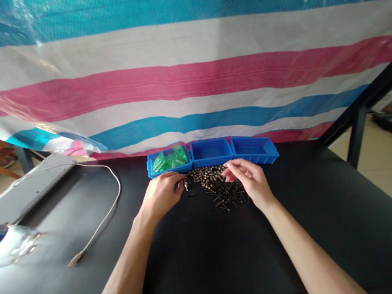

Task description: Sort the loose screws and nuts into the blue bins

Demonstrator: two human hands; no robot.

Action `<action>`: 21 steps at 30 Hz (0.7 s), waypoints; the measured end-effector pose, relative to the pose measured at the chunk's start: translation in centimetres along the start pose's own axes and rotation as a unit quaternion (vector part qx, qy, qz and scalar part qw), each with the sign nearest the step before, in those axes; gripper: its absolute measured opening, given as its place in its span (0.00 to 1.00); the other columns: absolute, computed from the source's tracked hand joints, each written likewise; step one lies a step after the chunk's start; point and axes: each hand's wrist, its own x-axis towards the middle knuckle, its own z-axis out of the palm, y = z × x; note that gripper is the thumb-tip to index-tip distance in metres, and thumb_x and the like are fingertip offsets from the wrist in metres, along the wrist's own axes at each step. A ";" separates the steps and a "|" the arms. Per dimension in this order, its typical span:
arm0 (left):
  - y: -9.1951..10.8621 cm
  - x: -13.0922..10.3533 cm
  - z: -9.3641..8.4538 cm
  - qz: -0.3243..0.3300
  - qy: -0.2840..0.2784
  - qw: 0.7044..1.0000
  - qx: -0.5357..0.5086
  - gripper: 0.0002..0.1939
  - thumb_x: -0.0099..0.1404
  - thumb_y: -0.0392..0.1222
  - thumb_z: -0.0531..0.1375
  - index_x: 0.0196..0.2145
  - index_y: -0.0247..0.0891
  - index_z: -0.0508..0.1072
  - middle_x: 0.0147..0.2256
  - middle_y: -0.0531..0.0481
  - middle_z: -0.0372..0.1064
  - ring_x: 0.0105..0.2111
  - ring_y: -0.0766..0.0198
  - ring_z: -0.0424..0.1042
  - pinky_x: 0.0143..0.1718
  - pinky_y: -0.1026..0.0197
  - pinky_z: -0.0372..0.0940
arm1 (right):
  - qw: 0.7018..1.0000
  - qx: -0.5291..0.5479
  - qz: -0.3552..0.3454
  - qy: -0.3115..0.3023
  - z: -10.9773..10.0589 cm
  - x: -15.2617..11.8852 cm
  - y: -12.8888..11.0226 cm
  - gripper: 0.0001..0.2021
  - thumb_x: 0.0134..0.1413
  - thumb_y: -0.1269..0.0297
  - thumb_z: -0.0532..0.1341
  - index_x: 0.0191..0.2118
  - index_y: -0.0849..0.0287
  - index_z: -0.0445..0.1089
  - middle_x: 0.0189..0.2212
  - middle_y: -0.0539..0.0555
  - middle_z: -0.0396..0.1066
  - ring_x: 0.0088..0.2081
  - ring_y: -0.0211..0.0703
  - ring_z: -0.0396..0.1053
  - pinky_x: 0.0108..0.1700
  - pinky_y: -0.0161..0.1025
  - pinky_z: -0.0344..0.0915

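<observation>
A loose pile of small dark screws (227, 193) lies on the black table, with brassy, shinier small metal pieces (207, 176) heaped along its back part. At the pile's left edge is my left hand (162, 194), its thumb and forefinger brought together; whatever is between the tips is too small to make out. My right hand (253, 180) hovers at the pile's right side, fingers bent and apart, with nothing visible in them. One dark screw (191, 195) lies separately near my left thumb.
Behind the pile stand three blue bins in a row: the left bin (170, 171) holds green plastic bags (171, 159), beside the middle bin (213, 161) and right bin (260, 158). A white cable (112, 205) and grey panel (39, 185) lie left. A striped sheet (188, 81) hangs behind.
</observation>
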 end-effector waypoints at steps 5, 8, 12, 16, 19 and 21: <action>0.5 0.2 0.7 -0.075 0.046 0.995 0.047 0.15 0.70 0.40 0.55 0.49 0.42 0.78 0.40 0.47 0.78 0.33 0.59 0.76 0.33 0.61 0.69 | 0.994 -0.094 -0.049 0.039 -0.4 0.1 0.6 0.13 0.62 0.51 0.62 0.40 0.56 0.75 0.32 0.55 0.78 0.29 0.46 0.75 0.36 0.45 0.73; 0.8 0.2 1.2 -0.085 0.021 0.995 0.042 0.14 0.70 0.42 0.55 0.47 0.42 0.79 0.38 0.47 0.78 0.31 0.60 0.76 0.32 0.62 0.68 | 0.947 -0.266 -0.157 0.091 -0.9 0.4 0.9 0.12 0.64 0.55 0.59 0.41 0.56 0.75 0.39 0.59 0.78 0.36 0.51 0.76 0.43 0.49 0.73; 1.0 0.1 1.9 -0.076 -0.015 0.996 0.040 0.15 0.70 0.40 0.55 0.47 0.42 0.80 0.47 0.45 0.79 0.40 0.55 0.79 0.38 0.58 0.72 | 0.855 -0.438 -0.241 0.139 -2.1 1.0 1.5 0.14 0.64 0.60 0.57 0.49 0.58 0.76 0.52 0.63 0.74 0.55 0.59 0.69 0.59 0.56 0.64; 1.1 0.1 2.4 -0.066 -0.032 0.997 0.033 0.17 0.69 0.36 0.54 0.48 0.40 0.80 0.48 0.43 0.78 0.48 0.51 0.77 0.46 0.54 0.73 | 0.814 -0.526 -0.207 0.135 -3.1 1.4 2.8 0.20 0.64 0.57 0.58 0.58 0.58 0.71 0.62 0.63 0.67 0.64 0.65 0.59 0.62 0.63 0.58; 0.8 0.2 2.7 -0.055 -0.030 0.998 0.011 0.17 0.67 0.33 0.54 0.48 0.39 0.80 0.48 0.44 0.78 0.49 0.52 0.77 0.50 0.55 0.72 | 0.813 -0.537 -0.193 0.115 -3.4 1.5 3.7 0.22 0.65 0.54 0.56 0.59 0.59 0.71 0.60 0.63 0.70 0.67 0.67 0.55 0.62 0.66 0.56; 0.6 0.2 2.7 -0.055 -0.034 0.998 -0.004 0.17 0.66 0.31 0.55 0.47 0.39 0.80 0.47 0.44 0.78 0.47 0.53 0.77 0.50 0.56 0.72 | 0.819 -0.528 -0.195 0.110 -3.4 1.5 3.8 0.21 0.65 0.54 0.56 0.57 0.60 0.72 0.58 0.62 0.72 0.67 0.67 0.56 0.62 0.65 0.56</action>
